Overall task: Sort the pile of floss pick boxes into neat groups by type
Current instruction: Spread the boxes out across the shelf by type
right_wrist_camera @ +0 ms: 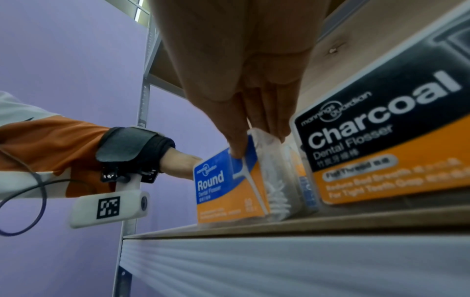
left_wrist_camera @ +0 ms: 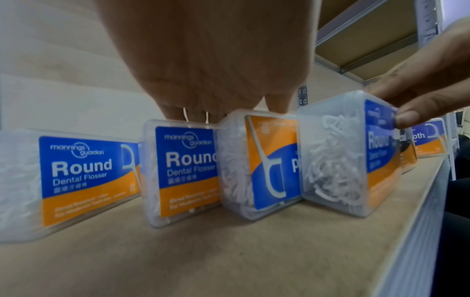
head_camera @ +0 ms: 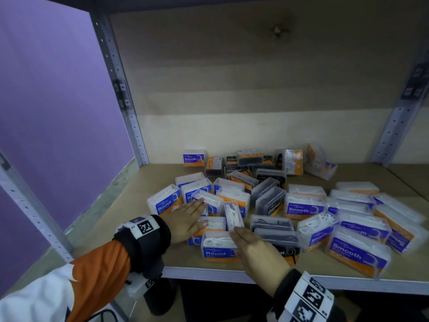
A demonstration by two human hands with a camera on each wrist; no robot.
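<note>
Nearest the head camera, the right hand (head_camera: pixel 256 251) lies palm down with straight fingers over the front of the pile; its grip closes on nothing, and the fingertips (right_wrist_camera: pixel 239 146) touch the top of the front "Round" box (head_camera: pixel 219 246), a clear case with a blue-and-orange label standing at the front edge of the wooden shelf (head_camera: pixel 144 231). Left of this box, the left hand (head_camera: pixel 185 220) is likewise flat and extended, its grip also empty, with the palm resting on a cluster of Round boxes (head_camera: pixel 197 194) and the fingertips reaching a tilted clear box (head_camera: pixel 210 201) behind the front "Round" box. Directly behind the front "Round" box, a narrow clear box of white picks (head_camera: pixel 234 216) stands on its side. Right of the front "Round" box lies a black-labelled Charcoal box (right_wrist_camera: pixel 386 140), just beside it; further Charcoal boxes (head_camera: pixel 270 201) occupy the pile's centre behind it. Well to the right of the front "Round" box, Smooth boxes (head_camera: pixel 357 252) are heaped loosely and overlap. Far behind the front "Round" box, against the shelf's back panel (head_camera: pixel 255 77), a row of mixed boxes (head_camera: pixel 249 160) stands or leans. An orange sleeve (head_camera: pixel 99 275) and black wrist strap (head_camera: pixel 148 238) cover the left forearm.
</note>
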